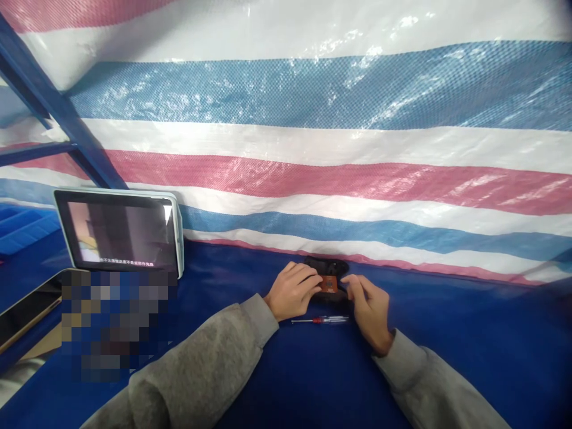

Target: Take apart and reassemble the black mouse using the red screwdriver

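Note:
A small black device (pixel 329 266) with a brown circuit board (pixel 329 285) on it lies on the blue table cover (pixel 250 280), close to the striped tarp. My left hand (pixel 292 291) rests on the device's left side, its fingers laid over the board's edge. My right hand (pixel 369 307) pinches the right edge of the board with thumb and fingertips. A small screwdriver (pixel 320 320) with a clear handle and red collar lies on the cover just in front of both hands. Both arms wear grey sleeves.
A tablet (pixel 120 231) stands propped at the left, its screen lit. A striped red, white and blue tarp (pixel 313 149) hangs behind the table. A blue metal frame (pixel 53 113) rises at the far left. Another flat dark screen (pixel 27 310) lies at the left edge.

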A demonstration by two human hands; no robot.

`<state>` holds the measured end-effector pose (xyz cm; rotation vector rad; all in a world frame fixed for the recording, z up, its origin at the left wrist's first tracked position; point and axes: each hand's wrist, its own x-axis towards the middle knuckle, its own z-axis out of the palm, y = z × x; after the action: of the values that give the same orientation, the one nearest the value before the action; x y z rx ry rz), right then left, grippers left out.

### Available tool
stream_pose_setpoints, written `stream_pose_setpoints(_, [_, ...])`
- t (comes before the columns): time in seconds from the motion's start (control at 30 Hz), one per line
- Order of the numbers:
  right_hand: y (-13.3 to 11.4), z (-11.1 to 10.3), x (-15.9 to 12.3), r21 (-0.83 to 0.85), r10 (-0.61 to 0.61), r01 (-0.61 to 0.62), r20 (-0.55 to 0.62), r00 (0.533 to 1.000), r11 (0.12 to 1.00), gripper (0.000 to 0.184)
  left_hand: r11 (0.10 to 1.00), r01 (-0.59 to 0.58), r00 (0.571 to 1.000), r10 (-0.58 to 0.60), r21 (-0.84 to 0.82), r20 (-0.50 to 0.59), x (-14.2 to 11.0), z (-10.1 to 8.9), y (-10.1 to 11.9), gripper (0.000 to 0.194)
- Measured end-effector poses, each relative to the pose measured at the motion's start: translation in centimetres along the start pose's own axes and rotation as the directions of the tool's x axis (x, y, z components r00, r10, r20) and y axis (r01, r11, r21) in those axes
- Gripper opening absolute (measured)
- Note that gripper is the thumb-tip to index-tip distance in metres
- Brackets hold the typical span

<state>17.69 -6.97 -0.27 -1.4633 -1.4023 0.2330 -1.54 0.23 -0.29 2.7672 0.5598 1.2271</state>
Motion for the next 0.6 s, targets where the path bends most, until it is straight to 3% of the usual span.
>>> stream_pose_setpoints(0.2, [0.44,0.07,-0.05,0.040,0.060,-0.060,-0.006,0.998,0.997,0.033,0.997,0.036,0.990,-0.044,0.063,0.136,-0.04,0.00,-0.06,0.015])
stream_pose_setpoints(0.6, [0.66,0.07,-0.08,0.041,0.060,-0.061,0.024,0.998,0.997,0.034,0.998,0.041,0.988,-0.047,0.041,0.145,0.11,-0.15,0.31,0.013])
